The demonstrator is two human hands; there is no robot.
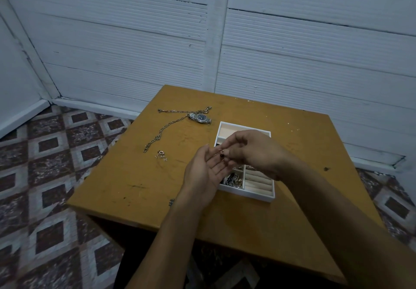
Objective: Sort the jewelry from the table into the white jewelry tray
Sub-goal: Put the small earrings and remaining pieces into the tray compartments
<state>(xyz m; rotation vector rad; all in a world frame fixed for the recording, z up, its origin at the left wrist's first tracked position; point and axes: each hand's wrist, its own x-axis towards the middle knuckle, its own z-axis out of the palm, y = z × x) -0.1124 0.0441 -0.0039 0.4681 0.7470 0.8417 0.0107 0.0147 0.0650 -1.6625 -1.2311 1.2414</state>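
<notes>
Palm up and fingers relaxed, the left hand [202, 169] hovers above the near-left part of the white jewelry tray [247, 195], holding nothing. Touching its fingertips, the right hand [254, 151] pinches a tiny earring [221, 154] with a dark bead, held above the tray, not yet in it. That pinch is the weak point. If so small a piece slips, it may miss the palm, drop into the tangle of silver pieces [234, 181] and snag. It could also bounce across the worktop [135, 176] onto the patterned floor [49, 176], where it would be hard to spot. Further off, a rose-gold cluster [161, 154] lies loose. Beyond it, the long chain [162, 131] appears to touch the wristwatch [200, 118], so lifting either could drag the other.
</notes>
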